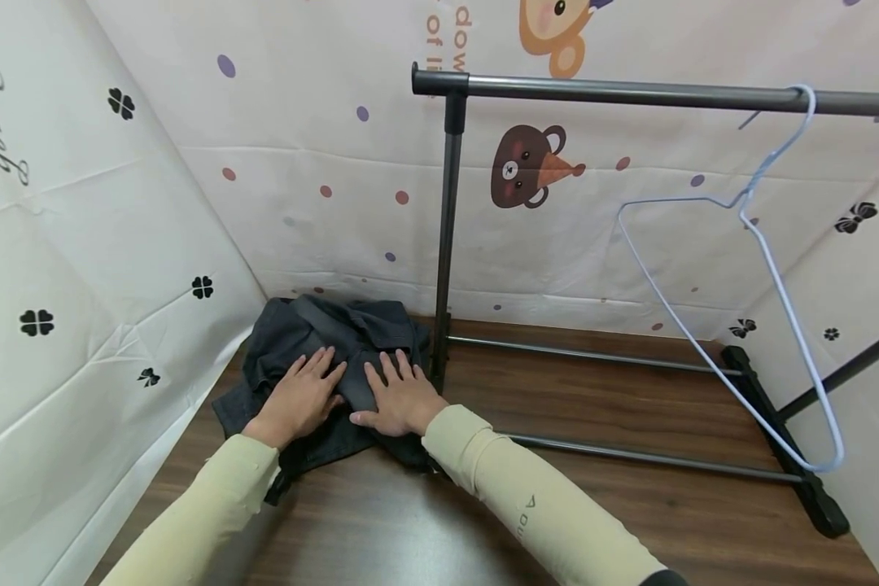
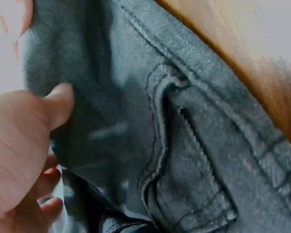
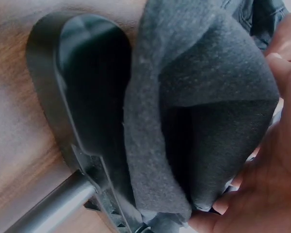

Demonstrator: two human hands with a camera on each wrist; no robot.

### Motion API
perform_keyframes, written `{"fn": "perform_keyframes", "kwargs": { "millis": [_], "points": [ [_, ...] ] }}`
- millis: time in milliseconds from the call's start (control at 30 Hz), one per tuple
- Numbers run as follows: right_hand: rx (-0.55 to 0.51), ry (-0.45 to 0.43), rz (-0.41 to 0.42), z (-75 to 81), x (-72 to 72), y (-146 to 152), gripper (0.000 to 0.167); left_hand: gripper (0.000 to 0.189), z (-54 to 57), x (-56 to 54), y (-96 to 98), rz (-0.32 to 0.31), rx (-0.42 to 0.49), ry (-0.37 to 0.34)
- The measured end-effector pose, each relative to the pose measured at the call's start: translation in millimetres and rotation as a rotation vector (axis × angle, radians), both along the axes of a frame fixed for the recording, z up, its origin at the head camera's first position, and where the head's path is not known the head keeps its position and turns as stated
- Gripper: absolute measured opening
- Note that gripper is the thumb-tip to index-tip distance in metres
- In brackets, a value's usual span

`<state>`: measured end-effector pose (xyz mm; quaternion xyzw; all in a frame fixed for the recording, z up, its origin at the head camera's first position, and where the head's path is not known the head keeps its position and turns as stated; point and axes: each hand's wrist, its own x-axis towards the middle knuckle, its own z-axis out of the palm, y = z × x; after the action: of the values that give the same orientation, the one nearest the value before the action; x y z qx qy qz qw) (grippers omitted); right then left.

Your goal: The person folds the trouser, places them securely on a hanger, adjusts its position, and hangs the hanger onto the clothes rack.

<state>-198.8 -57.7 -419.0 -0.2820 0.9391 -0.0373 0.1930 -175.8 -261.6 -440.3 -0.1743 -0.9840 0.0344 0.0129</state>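
A crumpled dark grey denim garment lies in a heap on the wooden floor, against the foot of the rack's left post. My left hand rests on its left part with the fingers spread. Seams and a stitched, pocket-like opening of the cloth show in the left wrist view, beside the thumb. On the garment's right part lies my right hand, fingers spread and nearly straight. A loose fold bulges beside that hand in the right wrist view. The garment's underside is hidden.
A metal clothes rack rises right of the garment. Its black foot stands close to the cloth. One light blue hanger hangs from the top bar. Printed white sheets enclose the back and sides.
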Motion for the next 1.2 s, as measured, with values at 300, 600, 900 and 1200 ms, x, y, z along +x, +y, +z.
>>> {"fn": "perform_keyframes", "kwargs": {
  "millis": [300,600,900,1200],
  "points": [
    [0.006,0.004,0.015,-0.6,2.2,-1.8,0.085,0.038,-4.1,1.3,2.0,-0.115,0.001,0.154],
    [-0.019,0.021,0.022,2.0,1.6,0.5,0.085,0.027,6.1,0.5,1.6,-0.080,0.055,0.236],
    [-0.102,0.049,0.036,13.3,1.6,8.0,0.084,0.008,23.7,-1.7,3.5,-0.028,0.144,0.308],
    [-0.162,0.116,0.058,34.7,3.4,17.2,0.088,0.019,53.3,-4.5,4.2,0.096,0.246,0.338]
  ]
}}
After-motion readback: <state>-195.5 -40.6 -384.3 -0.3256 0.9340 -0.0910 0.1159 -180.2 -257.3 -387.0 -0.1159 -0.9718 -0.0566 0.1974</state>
